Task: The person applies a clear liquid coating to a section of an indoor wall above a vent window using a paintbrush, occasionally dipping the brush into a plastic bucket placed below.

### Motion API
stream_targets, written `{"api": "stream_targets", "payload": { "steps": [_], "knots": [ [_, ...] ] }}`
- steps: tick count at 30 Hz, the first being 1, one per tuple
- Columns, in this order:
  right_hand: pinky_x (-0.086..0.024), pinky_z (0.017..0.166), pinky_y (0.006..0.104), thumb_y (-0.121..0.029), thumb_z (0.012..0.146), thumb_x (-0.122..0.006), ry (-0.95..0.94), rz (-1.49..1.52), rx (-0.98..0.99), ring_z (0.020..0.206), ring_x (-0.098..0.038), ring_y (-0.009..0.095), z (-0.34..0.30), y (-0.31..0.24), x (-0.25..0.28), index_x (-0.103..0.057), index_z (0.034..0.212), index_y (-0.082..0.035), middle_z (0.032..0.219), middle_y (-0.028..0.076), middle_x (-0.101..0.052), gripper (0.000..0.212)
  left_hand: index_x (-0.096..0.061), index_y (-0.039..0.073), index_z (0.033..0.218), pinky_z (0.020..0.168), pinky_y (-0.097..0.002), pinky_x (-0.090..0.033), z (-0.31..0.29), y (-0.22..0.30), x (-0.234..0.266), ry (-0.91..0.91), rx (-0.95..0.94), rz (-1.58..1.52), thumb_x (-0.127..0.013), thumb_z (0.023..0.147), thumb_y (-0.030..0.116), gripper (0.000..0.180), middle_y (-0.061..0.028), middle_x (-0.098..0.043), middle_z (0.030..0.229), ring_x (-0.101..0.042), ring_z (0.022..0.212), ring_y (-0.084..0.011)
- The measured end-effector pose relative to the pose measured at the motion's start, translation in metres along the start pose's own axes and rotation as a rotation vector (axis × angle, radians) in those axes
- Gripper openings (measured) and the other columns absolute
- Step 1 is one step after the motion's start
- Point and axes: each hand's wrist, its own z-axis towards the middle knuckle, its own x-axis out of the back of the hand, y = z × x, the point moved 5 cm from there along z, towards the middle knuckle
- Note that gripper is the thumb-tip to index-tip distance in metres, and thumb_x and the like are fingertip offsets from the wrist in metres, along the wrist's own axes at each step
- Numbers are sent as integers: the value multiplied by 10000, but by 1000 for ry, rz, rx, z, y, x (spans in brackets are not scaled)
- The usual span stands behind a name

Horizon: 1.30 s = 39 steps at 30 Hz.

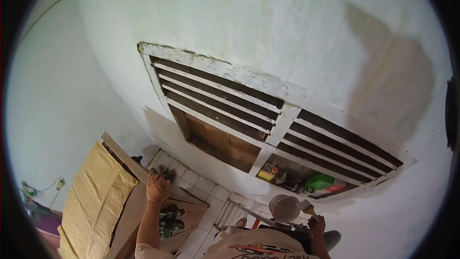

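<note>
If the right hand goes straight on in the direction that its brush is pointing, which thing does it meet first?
Most likely the bucket, which appears just beyond the brush in the right hand; depth is unclear, so the brush may pass above it.

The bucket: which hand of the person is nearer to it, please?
Right. The right hand is just to the right of the bucket, holding a paintbrush; the left hand is far to its left, on the wooden cabinet.

Wooden cabinet (129, 223), left hand (158, 188) on its edge, window recess (298, 167), yellow container (267, 173), green object (320, 181)
</note>
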Motion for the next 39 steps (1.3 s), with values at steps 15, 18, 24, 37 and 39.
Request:
{"api": "stream_targets", "payload": {
  "steps": [15,18,24,37,39],
  "knots": [
    [-559,559,398,-296,946,-629,-497,6,286,653,-655,262,-94,-89,-194,-624,1038,-63,786,122,-653,251,-678,22,821,1107,-513,-436,0,0,14,16,-17,-51,-746,739,179,189,-134,-662,888,-650,965,-353],
    [-560,562,392,-290,953,-623,-639,11,255,672,-657,243,-113,-109,-264,-645,1133,-52,839,115,-670,298,-690,20,853,1134,-516,-416,-6,-7,4,-90,45,-60,-741,745,186,204,-140,-670,942,-645,990,-354],
    [-544,656,385,-295,986,-586,-946,99,321,765,-640,241,-195,-149,-421,-614,1249,-41,931,121,-659,367,-708,14,906,1183,-510,-374,-11,-17,3,-155,2,-61,-740,769,215,246,-156,-678,1052,-635,1072,-342],
    [-572,735,353,-137,1018,-647,-1256,-60,799,783,-676,208,-338,-224,-657,-608,1193,-4,970,123,-677,223,-736,25,884,1195,-477,-361,-17,-22,-3,-151,14,-65,-702,803,246,237,-135,-688,997,-628,1086,-319],
    [-570,715,327,-146,1020,-652,-1258,-115,919,754,-673,189,-363,-237,-682,-621,1183,4,946,120,-680,225,-736,27,880,1194,-471,-362,-19,-24,0,-135,23,-68,-699,802,245,235,-134,-686,993,-628,1078,-319]
  ]
}}
